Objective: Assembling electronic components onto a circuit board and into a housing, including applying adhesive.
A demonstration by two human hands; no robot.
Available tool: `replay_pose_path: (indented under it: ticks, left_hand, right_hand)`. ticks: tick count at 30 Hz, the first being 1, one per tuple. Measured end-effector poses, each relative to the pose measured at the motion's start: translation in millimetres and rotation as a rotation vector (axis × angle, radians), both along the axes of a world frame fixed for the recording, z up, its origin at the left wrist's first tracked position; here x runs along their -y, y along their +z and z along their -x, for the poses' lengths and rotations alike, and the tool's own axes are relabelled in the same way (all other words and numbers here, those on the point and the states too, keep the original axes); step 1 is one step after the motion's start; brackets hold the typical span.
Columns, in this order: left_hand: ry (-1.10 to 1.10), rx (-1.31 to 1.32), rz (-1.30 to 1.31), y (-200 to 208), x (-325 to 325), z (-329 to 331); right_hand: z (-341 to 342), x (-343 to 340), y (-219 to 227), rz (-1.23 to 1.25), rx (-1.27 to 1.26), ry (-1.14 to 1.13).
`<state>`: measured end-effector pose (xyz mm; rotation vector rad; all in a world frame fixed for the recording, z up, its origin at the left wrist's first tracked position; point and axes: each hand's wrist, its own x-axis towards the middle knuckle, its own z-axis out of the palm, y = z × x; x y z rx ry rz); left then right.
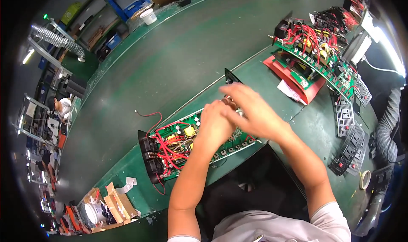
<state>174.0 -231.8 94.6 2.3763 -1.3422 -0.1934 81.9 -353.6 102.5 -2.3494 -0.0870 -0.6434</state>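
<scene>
A long green circuit board lies on the bench in front of me, crowded with red wires and yellow-wrapped parts. Black fans stand at its left end, and a black end panel rises at the far right end. Over the board's right half, my left hand is closed, its fingertips mostly hidden; what they hold, if anything, I cannot make out. My right hand reaches across against it, fingers stretched and thumb apart, slightly blurred. Both hands cover the parts beneath them.
More wired boards stand at the back right beside a red tray. Socket panels and a tape roll lie along the right. An open cardboard box sits at the lower left, and a white bucket far back.
</scene>
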Motion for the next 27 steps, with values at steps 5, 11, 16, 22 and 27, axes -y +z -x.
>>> replay_pose_path:
  ticks: [5, 11, 16, 22, 27]
  left_hand:
    - [-0.072, -0.105, 0.174, -11, -19, -26]
    - [-0.168, -0.122, 0.123, -11, -9, -46]
    - [-0.194, -0.243, -0.075, -1, 5, -45]
    - [-0.291, -0.044, -0.065, -24, 14, -52]
    - [-0.265, -0.020, -0.061, -21, -3, -43]
  right_hand:
    - [17, 7, 28, -0.013, 0.120, -0.143]
    - [84, -64, 58, 0.098, -0.049, 0.310]
    - [99, -80, 71, 0.139, 0.051, 0.092]
    - [93, -47, 97, -0.022, -0.377, 0.606]
    - [125, -96, 71, 0.179, -0.212, 0.713]
